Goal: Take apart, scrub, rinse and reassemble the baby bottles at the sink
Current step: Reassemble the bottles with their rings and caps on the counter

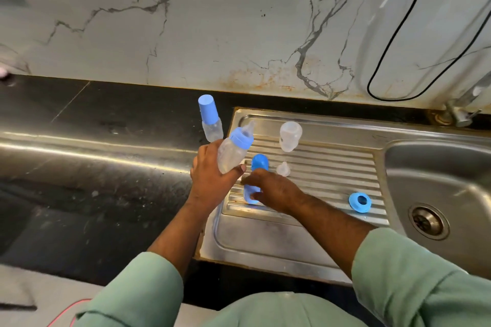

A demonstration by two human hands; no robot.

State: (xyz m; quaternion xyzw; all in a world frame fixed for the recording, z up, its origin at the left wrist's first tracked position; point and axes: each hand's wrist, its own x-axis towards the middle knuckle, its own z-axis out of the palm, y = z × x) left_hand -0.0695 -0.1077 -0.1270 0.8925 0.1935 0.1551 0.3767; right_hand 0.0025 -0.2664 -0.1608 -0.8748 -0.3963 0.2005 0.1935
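Two bottles are in play: I judge the taking-apart step under way. My left hand [212, 178] grips a bottle [233, 152] by its base, tilted, blue collar and teat on, over the drainboard [332, 167]. My right hand [273, 190], palm down, fingers curled, holds a blue cap [251, 195] against the ribs. Next, releasing it and unscrewing the collar needs a firm counter-twist.

Three bottles [211, 125] [233, 151] [290, 135], two caps [259, 162] [251, 195], one ring [360, 201], one teat [283, 169]
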